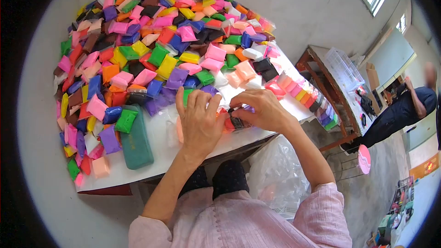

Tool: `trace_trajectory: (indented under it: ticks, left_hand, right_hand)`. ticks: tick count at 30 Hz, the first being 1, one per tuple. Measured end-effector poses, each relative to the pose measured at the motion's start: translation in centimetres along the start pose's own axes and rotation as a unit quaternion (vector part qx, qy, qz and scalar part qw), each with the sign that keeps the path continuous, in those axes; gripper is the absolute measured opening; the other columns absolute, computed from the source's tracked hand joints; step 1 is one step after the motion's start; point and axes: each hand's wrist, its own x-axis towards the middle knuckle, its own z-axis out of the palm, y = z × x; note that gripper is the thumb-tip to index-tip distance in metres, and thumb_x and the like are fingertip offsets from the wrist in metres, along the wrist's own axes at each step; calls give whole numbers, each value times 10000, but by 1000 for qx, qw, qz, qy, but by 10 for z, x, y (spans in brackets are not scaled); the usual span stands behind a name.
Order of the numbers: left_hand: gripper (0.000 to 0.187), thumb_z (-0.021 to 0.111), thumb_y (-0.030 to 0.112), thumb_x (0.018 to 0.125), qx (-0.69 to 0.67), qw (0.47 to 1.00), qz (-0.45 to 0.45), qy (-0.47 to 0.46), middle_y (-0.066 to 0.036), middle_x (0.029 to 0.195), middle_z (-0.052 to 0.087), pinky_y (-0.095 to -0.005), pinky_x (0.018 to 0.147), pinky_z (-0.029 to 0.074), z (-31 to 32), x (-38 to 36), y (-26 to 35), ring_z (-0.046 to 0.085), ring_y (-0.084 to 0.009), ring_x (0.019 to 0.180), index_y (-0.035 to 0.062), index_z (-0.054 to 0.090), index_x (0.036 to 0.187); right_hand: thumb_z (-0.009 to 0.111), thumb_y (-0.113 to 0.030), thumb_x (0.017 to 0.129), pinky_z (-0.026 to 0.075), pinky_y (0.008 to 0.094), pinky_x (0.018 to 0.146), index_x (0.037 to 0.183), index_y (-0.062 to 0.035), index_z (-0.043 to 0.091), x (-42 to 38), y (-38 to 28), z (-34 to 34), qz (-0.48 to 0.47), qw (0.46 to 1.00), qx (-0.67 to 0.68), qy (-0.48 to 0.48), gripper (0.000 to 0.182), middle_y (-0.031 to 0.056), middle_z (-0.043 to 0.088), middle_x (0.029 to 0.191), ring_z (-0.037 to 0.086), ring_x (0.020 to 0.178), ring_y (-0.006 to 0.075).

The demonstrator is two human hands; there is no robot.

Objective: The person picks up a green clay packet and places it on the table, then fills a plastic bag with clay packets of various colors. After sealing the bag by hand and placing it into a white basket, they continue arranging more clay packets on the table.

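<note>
Near the table's front edge, both my hands are at a row of small soft coloured packets (pixel 236 123) that looks wrapped in clear plastic. Over its left part lies my left hand (pixel 200 121), fingers bent over the row and thumb against it; it covers much of the row. My right hand (pixel 262 109) pinches a black packet (pixel 232 110) at the row's right part. Peach and white packets lie just beyond my fingers. To the left of my left hand is a long green case (pixel 137 140), with a green packet (pixel 126 121) resting against its top.
A large heap of coloured packets (pixel 151 55) covers the white table (pixel 161 151). Packed rows of packets (pixel 305 94) stand at its right end. A clear plastic bag (pixel 278 170) hangs below the edge. A second table (pixel 340 96) holds a white basket (pixel 343 69); a person (pixel 404 110) stands beyond.
</note>
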Motion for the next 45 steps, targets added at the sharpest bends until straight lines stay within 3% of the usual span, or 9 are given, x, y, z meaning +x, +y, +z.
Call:
trace_trajectory:
  ticks: [3, 12, 15, 24, 27, 30, 36, 42, 45]
  left_hand:
    - [272, 766, 182, 744, 1, 999, 16, 28, -56, 961, 571, -530, 1128, 217, 3, 0, -1, 526, -257, 1044, 75, 636, 958]
    - [158, 741, 118, 758, -5, 994, 84, 64, -41, 888, 567, -464, 977, 349, 9, -9, -5, 557, -236, 914, 79, 607, 834]
    - [147, 727, 104, 755, -3, 993, 103, 61, -41, 877, 558, -440, 920, 361, 8, -11, -6, 555, -234, 878, 77, 596, 814]
    - [192, 694, 59, 743, -7, 989, 144, 22, -62, 921, 563, -419, 850, 394, -10, -17, -2, 550, -243, 863, 43, 644, 928]
    - [233, 660, 113, 735, 1, 986, 163, 17, -102, 952, 602, -402, 830, 436, -9, -22, -8, 567, -246, 901, 10, 641, 943]
    - [247, 656, 119, 737, 9, 982, 186, 27, -115, 958, 602, -397, 818, 450, -9, -23, -10, 571, -257, 907, -4, 640, 950]
    - [259, 662, 140, 751, -9, 982, 188, 11, -125, 970, 610, -405, 832, 454, -14, -23, -9, 577, -272, 917, -11, 642, 961]
    - [258, 666, 128, 786, 3, 979, 203, 5, -132, 1014, 624, -408, 866, 463, -16, -30, -7, 586, -286, 936, -16, 652, 1000]
    - [323, 736, 157, 756, 19, 974, 224, 20, -110, 1013, 607, -437, 858, 458, -12, -37, -12, 575, -295, 930, 15, 665, 1038]
  right_hand:
    - [749, -108, 741, 508, 389, 765, 949, -48, 687, -6, 1, 6, 43, 999, -9, 11, 225, 91, 701, 903, 659, 864, 279]
    - [759, -48, 681, 504, 370, 709, 854, -82, 665, -18, 0, 25, -8, 993, -52, 104, 199, 51, 609, 858, 616, 837, 251]
    - [742, -109, 715, 475, 369, 732, 833, -99, 647, -21, -2, 32, -30, 988, -94, 122, 151, 32, 569, 850, 570, 825, 240]
    - [748, -99, 702, 469, 325, 704, 821, -123, 667, -27, -3, 32, -61, 972, -179, 137, 146, -7, 613, 836, 587, 809, 187]
    - [752, -108, 702, 484, 329, 706, 838, -118, 679, -30, 0, 35, -70, 970, -195, 130, 155, -6, 633, 860, 603, 813, 184]
    - [680, -145, 740, 478, 333, 735, 856, -127, 648, -34, -1, 35, -85, 969, -196, 122, 122, -7, 606, 859, 599, 843, 182]
    - [686, -88, 725, 529, 342, 751, 994, -94, 660, -48, -10, 32, -109, 962, -234, 93, 270, 21, 672, 984, 664, 900, 195]
    - [649, -89, 748, 536, 338, 753, 1017, -52, 638, -54, -14, 35, -95, 962, -239, 91, 272, 79, 609, 1024, 645, 895, 235]
    - [615, -135, 775, 518, 309, 789, 961, -30, 626, -54, -13, 35, -120, 958, -243, 99, 214, 86, 567, 978, 609, 913, 226]
